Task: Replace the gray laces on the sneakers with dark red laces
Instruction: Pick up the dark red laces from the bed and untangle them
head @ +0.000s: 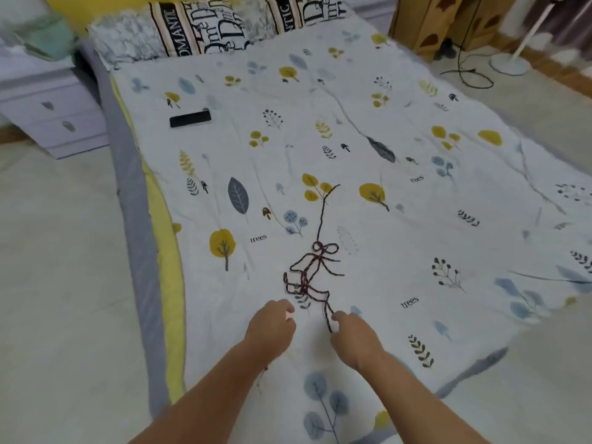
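Note:
A bundle of dark red laces (309, 277) lies tangled on the white leaf-print bedspread (400, 257), with a bow-like loop near its middle and one strand running away from me. My right hand (354, 334) pinches the near end of a lace between thumb and fingertips. Just left of the bundle, my left hand (272, 325) rests on the bedspread with its fingers curled; whether it holds anything is unclear. No sneakers and no gray laces are in view.
A black flat device (190, 118) lies on the bed at the far left. Patterned pillows (224, 25) line the head of the bed. A lilac drawer unit (48, 113) stands left, and a fan base (509, 64) with a cable is on the floor right.

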A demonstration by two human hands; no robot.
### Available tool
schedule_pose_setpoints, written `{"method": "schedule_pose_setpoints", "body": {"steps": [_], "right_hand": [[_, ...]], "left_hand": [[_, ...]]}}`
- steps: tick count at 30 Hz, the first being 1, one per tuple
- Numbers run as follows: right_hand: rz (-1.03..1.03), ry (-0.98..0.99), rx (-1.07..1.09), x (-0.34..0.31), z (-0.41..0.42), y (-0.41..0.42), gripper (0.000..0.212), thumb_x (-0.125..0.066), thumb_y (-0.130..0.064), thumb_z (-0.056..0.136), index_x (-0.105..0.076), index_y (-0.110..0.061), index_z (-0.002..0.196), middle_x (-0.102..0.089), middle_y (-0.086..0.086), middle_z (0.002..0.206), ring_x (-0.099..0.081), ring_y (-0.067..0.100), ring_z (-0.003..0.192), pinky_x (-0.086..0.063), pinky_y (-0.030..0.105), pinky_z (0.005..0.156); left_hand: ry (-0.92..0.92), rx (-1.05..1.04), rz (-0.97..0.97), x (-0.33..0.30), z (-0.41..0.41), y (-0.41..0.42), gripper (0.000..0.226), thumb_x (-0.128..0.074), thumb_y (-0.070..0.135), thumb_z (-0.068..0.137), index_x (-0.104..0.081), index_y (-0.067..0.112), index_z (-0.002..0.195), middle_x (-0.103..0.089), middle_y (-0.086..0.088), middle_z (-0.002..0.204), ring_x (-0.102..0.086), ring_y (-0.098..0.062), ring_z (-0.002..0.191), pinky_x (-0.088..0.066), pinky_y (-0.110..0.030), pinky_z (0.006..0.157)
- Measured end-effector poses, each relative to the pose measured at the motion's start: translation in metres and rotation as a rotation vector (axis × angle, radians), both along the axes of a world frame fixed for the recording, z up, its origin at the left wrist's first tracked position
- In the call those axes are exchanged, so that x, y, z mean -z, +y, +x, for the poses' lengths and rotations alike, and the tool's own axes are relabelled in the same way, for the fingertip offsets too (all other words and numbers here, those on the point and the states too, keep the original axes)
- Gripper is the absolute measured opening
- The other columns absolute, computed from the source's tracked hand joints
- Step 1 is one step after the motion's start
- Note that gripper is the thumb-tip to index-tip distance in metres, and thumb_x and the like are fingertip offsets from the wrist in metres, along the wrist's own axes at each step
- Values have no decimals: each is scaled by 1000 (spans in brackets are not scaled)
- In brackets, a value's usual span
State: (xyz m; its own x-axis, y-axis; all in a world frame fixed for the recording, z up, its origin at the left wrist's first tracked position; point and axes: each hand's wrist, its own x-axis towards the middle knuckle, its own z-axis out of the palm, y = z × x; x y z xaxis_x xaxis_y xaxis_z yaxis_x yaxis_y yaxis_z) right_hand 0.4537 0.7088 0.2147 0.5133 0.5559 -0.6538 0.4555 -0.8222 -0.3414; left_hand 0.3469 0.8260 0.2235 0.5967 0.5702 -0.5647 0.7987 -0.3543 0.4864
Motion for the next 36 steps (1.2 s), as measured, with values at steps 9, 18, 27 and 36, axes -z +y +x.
{"method": "schedule_pose_setpoints", "body": {"steps": [9, 18, 27, 36], "right_hand": [[81, -89, -142, 119, 33, 27, 56, -39, -9, 91, -25, -22, 143, -17, 6, 149, -34, 29, 125, -42, 32, 91], [177, -24, -33, 115, 55, 0, 38, -34, 8, 84, -53, -11, 111, -51, -1, 108, -39, 10, 89, -29, 19, 64], [506, -51, 417, 3, 69, -21, 43, -48, 1, 84, -48, -27, 116, -50, -15, 94, -49, 3, 73, -32, 11, 59], [905, 272, 490, -146, 22, -38, 46, -69, -5, 76, -58, -39, 103, -60, -17, 101, -59, -3, 88, -44, 10, 77]], "left_hand": [[138, 202, 286, 125, 86, 30, 61, -42, 21, 94, -13, 27, 147, 4, -11, 156, -8, -29, 142, -21, -38, 115], [170, 304, 146, 141, 105, 16, 23, -45, 7, 88, -56, 8, 107, -53, -10, 117, -50, -25, 107, -43, -29, 87], [-325, 81, -179, -25, 98, 20, 25, -57, 2, 82, -53, 24, 70, -52, 4, 67, -47, -11, 58, -42, -15, 56], [-492, 354, -394, -182, 78, -17, 30, -52, -5, 81, -61, 23, 75, -61, 2, 75, -52, -8, 66, -44, -20, 64]]}}
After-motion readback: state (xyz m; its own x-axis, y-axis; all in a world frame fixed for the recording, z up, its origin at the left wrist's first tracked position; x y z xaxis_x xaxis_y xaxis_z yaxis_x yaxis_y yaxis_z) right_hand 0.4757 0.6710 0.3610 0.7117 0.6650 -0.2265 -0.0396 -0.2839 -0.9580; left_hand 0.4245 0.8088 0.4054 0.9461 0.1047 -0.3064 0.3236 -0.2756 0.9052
